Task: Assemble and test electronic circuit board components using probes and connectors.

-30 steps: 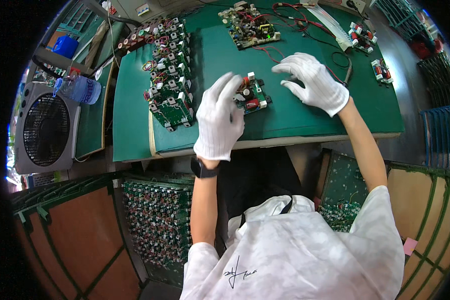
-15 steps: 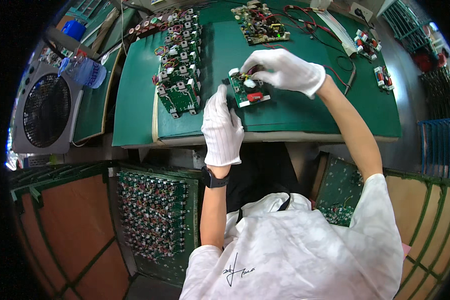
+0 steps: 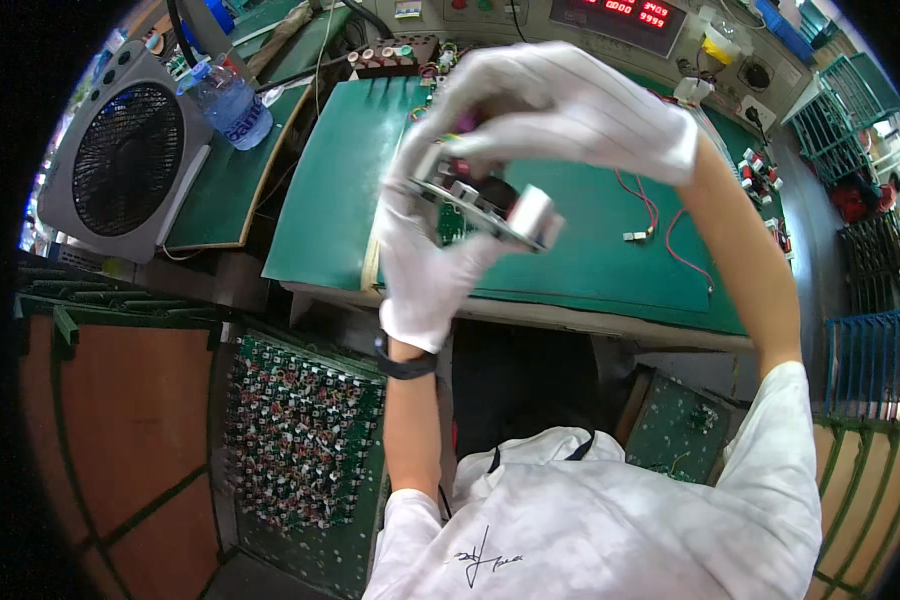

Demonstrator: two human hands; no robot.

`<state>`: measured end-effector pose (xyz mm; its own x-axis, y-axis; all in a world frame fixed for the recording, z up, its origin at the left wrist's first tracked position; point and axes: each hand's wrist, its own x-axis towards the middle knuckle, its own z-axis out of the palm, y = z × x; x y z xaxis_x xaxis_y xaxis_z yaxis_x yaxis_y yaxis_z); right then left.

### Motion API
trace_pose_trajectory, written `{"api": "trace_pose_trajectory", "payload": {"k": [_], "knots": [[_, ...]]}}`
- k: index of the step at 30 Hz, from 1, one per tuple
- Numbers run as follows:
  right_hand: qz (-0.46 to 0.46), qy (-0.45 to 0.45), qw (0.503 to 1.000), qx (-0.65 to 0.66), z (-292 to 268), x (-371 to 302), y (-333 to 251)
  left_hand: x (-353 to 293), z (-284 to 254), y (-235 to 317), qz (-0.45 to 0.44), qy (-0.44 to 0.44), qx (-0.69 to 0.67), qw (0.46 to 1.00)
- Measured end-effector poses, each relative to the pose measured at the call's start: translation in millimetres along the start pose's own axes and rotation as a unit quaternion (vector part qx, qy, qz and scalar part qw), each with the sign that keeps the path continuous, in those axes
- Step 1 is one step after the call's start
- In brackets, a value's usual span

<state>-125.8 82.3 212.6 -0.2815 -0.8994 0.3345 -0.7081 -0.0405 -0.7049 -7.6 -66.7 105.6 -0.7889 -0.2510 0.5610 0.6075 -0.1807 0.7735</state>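
A small green circuit board with a white block and dark parts on it is tilted in the air above the green bench mat. My left hand, in a white striped glove, grips it from below at its left side. Arching over the top is my gloved right hand, its fingers curled down onto the board's upper left edge, near some coloured wires. Motion blurs both hands and the board, and the right fingertips are partly hidden. Behind the hands, most of a row of boards on the mat is covered.
Thin red leads end in a white plug on the mat. A meter with red digits stands at the back. Left are a grey fan and a water bottle. Below left, a tray bears many boards; another tray stands lower right.
The circuit board has risen off the mat and tipped over. My left hand has moved up and closed on it, and my right hand has come up and left with it. The view has shifted upward.
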Motion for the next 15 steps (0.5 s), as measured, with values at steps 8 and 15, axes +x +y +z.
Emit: {"api": "trace_pose_trajectory", "payload": {"k": [8,15], "knots": [[-0.101,-0.094,0.983,-0.122,-34,164,121,125,-115,-44,-0.072,0.042,0.247,0.965],[0.206,-0.19,0.912,-0.298,8,226,166,171,-189,-146,-0.202,-0.093,0.36,0.906]]}}
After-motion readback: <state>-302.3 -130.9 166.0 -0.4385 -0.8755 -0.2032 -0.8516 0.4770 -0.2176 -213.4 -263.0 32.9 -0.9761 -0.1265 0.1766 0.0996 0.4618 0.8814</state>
